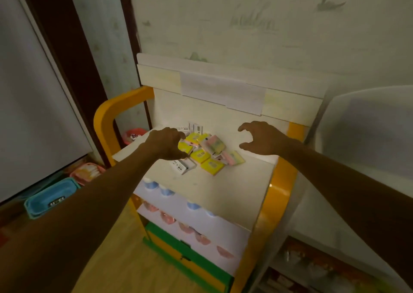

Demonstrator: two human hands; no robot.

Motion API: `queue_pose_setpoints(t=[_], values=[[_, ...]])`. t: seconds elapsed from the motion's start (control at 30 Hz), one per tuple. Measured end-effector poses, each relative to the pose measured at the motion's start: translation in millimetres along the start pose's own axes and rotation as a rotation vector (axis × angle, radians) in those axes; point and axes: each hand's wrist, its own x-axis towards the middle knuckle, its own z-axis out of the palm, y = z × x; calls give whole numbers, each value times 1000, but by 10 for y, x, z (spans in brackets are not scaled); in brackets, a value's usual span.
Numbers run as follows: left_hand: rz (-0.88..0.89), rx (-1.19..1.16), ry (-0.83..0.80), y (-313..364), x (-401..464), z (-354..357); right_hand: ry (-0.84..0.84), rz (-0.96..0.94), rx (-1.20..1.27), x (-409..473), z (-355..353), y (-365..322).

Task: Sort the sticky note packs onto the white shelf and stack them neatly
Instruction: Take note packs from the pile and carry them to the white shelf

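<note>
While both arms reach over the white shelf [225, 187], the sticky note packs [206, 152] lie in a loose heap near its middle-back: yellow ones, pink/green ones, a few white-labelled ones, overlapping at odd angles, not stacked. Left hand [166, 144] sits at the heap's left edge, fingers curled down; its fingertips are hidden behind the knuckles, so can't tell if it grips a pack or only touches one. It covers part of a yellow pack [185, 147]. Right hand [260, 139] hovers right of the heap, apart from it, fingers and thumb spread in a claw, holding nothing. Labels on the white packs [182, 166] are too blurred to read. Lower tiers of the shelf unit show only the tops of blue cups [166, 191] and pink cups [169, 219]; the rest is hidden under the shelf boards. Orange frame [105, 118] flanks the unit. Blue basket [50, 197] sits on the floor at left, partly behind the left forearm. White chair [366, 122] is cut off at the right edge.
</note>
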Motion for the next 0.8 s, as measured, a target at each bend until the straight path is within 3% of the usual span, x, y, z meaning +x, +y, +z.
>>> queue_pose_setpoints(t=[0.23,0.5,0.8], values=[[-69,-88,-16,-508,306,346,25,12,73,598,304,-306],[-123,-293,123,-654,759,865,248,78,412,1056,869,-575],[-58,-377,23,-746,1332,1221,254,209,370,1447,1194,-396]])
